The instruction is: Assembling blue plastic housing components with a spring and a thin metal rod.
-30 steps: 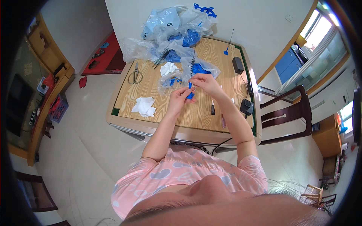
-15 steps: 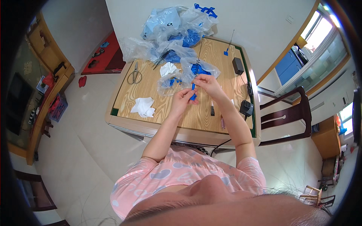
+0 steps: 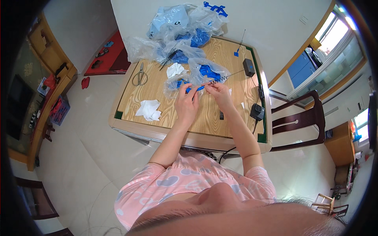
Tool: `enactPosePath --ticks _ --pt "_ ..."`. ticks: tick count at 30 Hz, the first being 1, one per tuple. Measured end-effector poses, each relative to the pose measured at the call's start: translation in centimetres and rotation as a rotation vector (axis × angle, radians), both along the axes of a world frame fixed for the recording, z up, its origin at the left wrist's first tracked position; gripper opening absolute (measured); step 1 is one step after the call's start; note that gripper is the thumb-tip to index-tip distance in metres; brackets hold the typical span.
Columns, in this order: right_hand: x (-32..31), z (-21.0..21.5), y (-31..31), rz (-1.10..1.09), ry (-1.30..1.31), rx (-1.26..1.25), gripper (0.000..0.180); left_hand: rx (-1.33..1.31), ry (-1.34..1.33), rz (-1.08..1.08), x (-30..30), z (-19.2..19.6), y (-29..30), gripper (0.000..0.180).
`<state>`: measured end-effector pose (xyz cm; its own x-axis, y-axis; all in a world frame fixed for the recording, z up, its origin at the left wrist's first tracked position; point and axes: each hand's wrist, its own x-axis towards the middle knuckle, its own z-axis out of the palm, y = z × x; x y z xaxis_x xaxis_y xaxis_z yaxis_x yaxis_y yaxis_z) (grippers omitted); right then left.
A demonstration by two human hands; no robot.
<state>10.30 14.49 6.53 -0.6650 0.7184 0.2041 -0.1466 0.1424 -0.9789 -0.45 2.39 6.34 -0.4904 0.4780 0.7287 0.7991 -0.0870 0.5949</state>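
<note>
My left hand [image 3: 186, 104] is closed on a small blue plastic piece [image 3: 201, 88], held low over the table. At the right end of that piece, my right hand [image 3: 220, 96] pinches the near end of a black coiled wire [image 3: 219, 80]. The wire's straight tip points to the upper right. My fingers hide the spot where piece and wire meet. Just beyond my hands lie clear plastic bags, one with blue parts [image 3: 209, 73] in it. A blue piece with a coiled wire [image 3: 236, 53] rests at the table's far right.
Scissors [image 3: 140, 75] and crumpled white paper [image 3: 149, 110] lie on the left of the wooden table [image 3: 157, 92]. More bags [image 3: 169, 19] are piled at the far edge. A black box [image 3: 249, 67] and a black corded device [image 3: 257, 112] stand along the right edge, near a dark chair [image 3: 299, 121].
The blue piece and coiled wire have swung from pointing away from me to pointing right. My left hand has moved farther over the table; my right hand has turned and shifted slightly right.
</note>
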Motion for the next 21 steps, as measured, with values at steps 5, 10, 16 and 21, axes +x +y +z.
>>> enactPosePath --ticks 5,10,16,21 --pt "-0.1 0.8 -1.6 0.006 0.067 -0.033 0.016 -0.003 -0.001 0.006 -0.1 0.2 -0.3 0.018" --pt "0.3 -0.1 -0.5 -0.022 0.045 -0.025 0.015 -0.026 -0.030 -0.053 0.2 -0.3 -0.3 0.015" --pt "0.7 0.9 -0.3 0.007 -0.020 -0.024 0.013 -0.045 -0.349 -0.258 -0.1 -3.1 0.4 0.013" --pt "1.4 1.2 0.8 -0.021 0.058 -0.075 0.014 -0.041 -0.464 -0.329 -0.2 -4.4 0.5 0.012"
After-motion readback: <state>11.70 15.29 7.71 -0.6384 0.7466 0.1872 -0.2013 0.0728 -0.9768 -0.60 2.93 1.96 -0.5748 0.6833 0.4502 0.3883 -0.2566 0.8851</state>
